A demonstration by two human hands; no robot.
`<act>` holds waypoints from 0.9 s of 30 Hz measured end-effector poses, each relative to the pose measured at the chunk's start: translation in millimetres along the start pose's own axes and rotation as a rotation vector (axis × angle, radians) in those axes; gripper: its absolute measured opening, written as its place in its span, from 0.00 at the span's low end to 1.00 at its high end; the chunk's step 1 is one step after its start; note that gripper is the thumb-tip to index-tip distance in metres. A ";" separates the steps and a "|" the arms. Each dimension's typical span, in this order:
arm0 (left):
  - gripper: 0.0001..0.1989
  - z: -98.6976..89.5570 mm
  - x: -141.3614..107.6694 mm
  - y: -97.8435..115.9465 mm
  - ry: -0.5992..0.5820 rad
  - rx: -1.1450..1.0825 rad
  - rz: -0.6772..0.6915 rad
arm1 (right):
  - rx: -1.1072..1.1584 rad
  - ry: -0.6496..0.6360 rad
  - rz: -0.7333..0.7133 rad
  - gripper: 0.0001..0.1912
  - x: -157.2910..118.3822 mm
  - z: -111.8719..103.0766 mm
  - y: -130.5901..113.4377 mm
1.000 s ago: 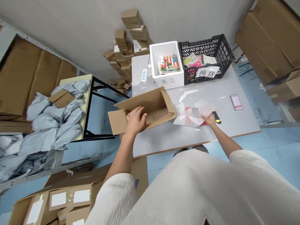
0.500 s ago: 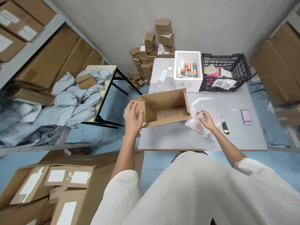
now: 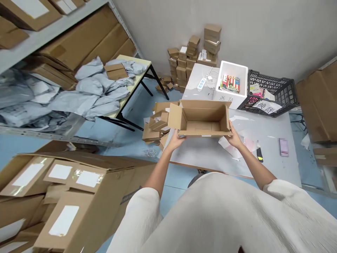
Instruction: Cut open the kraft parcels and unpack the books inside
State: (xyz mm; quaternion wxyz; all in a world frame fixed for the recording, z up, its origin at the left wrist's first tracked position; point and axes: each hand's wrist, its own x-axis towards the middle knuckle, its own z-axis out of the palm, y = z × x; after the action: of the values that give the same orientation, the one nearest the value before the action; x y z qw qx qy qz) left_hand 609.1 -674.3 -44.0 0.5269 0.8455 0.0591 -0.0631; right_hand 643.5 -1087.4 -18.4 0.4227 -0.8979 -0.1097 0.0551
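In the head view, the left hand (image 3: pixel 176 141) grasps the open cardboard carton (image 3: pixel 204 114) at its near left corner, and the right hand (image 3: pixel 233 137) grasps its near right corner. The carton, upright, spans the left edge of the worktop (image 3: pixel 207 154); whether it touches the surface I cannot tell. Translucent plastic wrap (image 3: pixel 228 147) and 1 utility knife (image 3: pixel 259 154) lie towards the front edge. A foam box (image 3: pixel 231 100) and black crate (image 3: pixel 289 92) stand along the back edge.
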 end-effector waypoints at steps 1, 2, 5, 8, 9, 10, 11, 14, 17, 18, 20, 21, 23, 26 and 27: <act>0.35 4.7 3.4 5.0 -0.003 -0.033 0.026 | 0.014 0.010 0.010 0.54 1.1 0.7 -2.4; 0.34 7.1 7.1 9.4 -0.003 -0.057 0.053 | 0.039 0.022 0.023 0.54 2.8 1.8 -4.6; 0.37 4.1 21.4 16.5 0.011 -0.099 0.120 | 0.096 0.033 0.046 0.54 14.1 6.1 -10.1; 0.40 -4.8 43.3 17.1 0.026 -0.116 0.159 | 0.122 0.023 0.040 0.56 37.9 10.0 -13.9; 0.40 -7.3 52.5 17.1 0.036 -0.119 0.161 | 0.128 0.023 0.037 0.57 48.6 10.9 -14.6; 0.41 -9.3 62.3 17.3 0.046 -0.130 0.153 | 0.131 0.021 0.034 0.58 60.1 11.6 -14.9; 0.42 -10.7 72.7 17.7 0.058 -0.156 0.137 | 0.134 0.023 0.032 0.58 72.1 12.0 -14.7; 0.45 -12.8 103.2 18.8 0.107 -0.275 0.119 | 0.143 0.031 0.030 0.60 106.3 12.4 -10.9; 0.46 -12.5 127.2 16.4 0.145 -0.399 0.127 | 0.180 0.014 0.015 0.62 131.1 12.9 -3.2; 0.45 -11.9 133.0 14.5 0.150 -0.423 0.121 | 0.186 0.002 0.009 0.63 136.7 13.3 -0.3; 0.42 -10.0 141.3 9.9 0.160 -0.436 0.082 | 0.175 -0.026 0.002 0.64 144.0 14.3 5.3; 0.40 -8.7 143.9 7.3 0.168 -0.429 0.048 | 0.161 -0.038 0.001 0.65 146.1 14.8 7.9; 0.34 -6.0 146.4 1.8 0.193 -0.387 -0.038 | 0.137 -0.049 0.012 0.66 147.5 15.0 12.9; 0.29 -0.5 142.5 -7.5 0.235 -0.267 -0.174 | 0.130 -0.024 0.065 0.65 143.7 12.3 22.0; 0.29 2.4 138.8 -11.0 0.249 -0.223 -0.210 | 0.129 -0.009 0.088 0.64 140.8 10.2 26.3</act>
State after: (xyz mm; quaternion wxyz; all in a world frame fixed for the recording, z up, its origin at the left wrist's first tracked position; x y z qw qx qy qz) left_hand 743.8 -667.0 -78.3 0.5966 0.7722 0.2183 -0.0057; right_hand 782.1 -1061.7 -46.1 0.4765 -0.8724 -0.0685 0.0847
